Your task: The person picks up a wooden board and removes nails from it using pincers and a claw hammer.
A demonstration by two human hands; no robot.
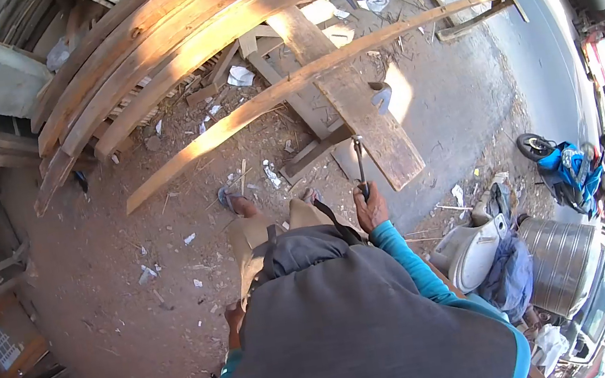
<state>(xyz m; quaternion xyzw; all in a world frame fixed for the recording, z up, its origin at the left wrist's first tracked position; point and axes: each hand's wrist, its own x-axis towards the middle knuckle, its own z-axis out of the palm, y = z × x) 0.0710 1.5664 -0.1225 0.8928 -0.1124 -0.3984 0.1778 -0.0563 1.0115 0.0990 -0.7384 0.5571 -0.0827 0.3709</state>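
My right hand (372,208) is wrapped around the dark handle of a hammer (360,161). The hammer points away from me, its small metal head beside the edge of a wide wooden plank (367,121); I cannot tell if they touch. My left hand (235,316) hangs low at my side, partly covered by my body, and its fingers do not show clearly. Ahead of me a long curved-looking beam (280,90) lies across the wide plank. A grey-blue curved piece (382,97) sits on the plank.
Several long timbers (215,22) lie beyond the beam. Wood scraps and paper litter the dirt ground (115,295). To my right stand a white container (476,253), a blue cloth (507,276), a ribbed metal drum (563,256) and a blue motorcycle (569,168) by the road.
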